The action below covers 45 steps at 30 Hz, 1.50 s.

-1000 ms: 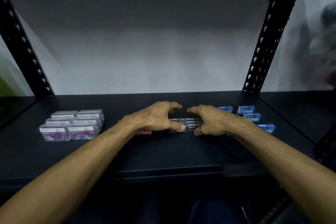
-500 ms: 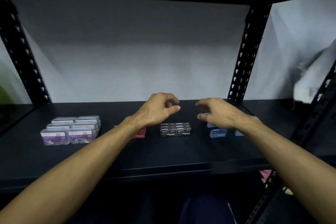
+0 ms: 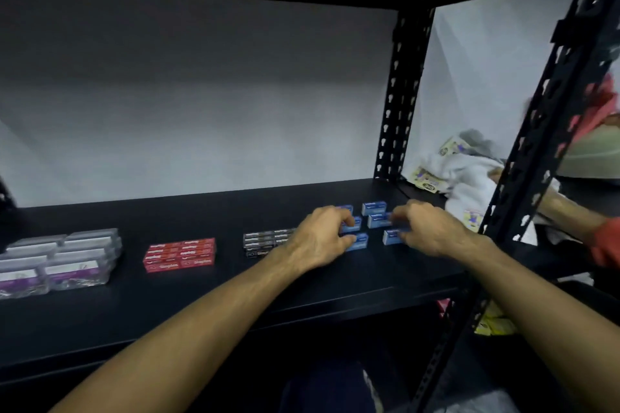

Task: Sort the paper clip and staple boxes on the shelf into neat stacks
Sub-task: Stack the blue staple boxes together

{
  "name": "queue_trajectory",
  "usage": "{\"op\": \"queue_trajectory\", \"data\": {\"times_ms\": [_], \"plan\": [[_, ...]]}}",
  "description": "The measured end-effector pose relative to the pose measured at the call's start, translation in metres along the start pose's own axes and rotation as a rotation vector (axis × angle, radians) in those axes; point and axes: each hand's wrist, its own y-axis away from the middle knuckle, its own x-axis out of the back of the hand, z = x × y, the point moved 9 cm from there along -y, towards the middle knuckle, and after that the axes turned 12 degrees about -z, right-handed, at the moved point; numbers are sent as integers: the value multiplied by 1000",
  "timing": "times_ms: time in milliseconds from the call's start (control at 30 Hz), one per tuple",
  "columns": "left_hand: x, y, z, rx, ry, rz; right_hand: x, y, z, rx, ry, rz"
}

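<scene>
my left hand [image 3: 322,238] curls its grip around blue staple boxes [image 3: 374,208] on the shelf [image 3: 208,292]; my right hand [image 3: 427,231] pinches another. black staple boxes [image 3: 265,240], red staple boxes [image 3: 179,253] and paper clip boxes [image 3: 63,258] sit left of them.

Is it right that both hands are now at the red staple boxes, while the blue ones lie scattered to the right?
Not quite. The head view shows the left hand and the right hand at the scattered blue staple boxes. The red staple boxes sit untouched in a neat block further left.
</scene>
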Motion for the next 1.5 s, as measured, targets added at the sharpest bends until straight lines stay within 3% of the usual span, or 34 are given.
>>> {"op": "queue_trajectory", "data": {"times_ms": [667, 1300, 1500], "plan": [[-26, -26, -14, 54, -19, -55, -26, -28, -18, 225, -160, -21], [-29, -35, -16, 18, -75, -131, -28, -36, -19, 243, -208, 4], [9, -33, -22, 34, 15, 35, 2, -30, -9, 206, -253, 129]]}}
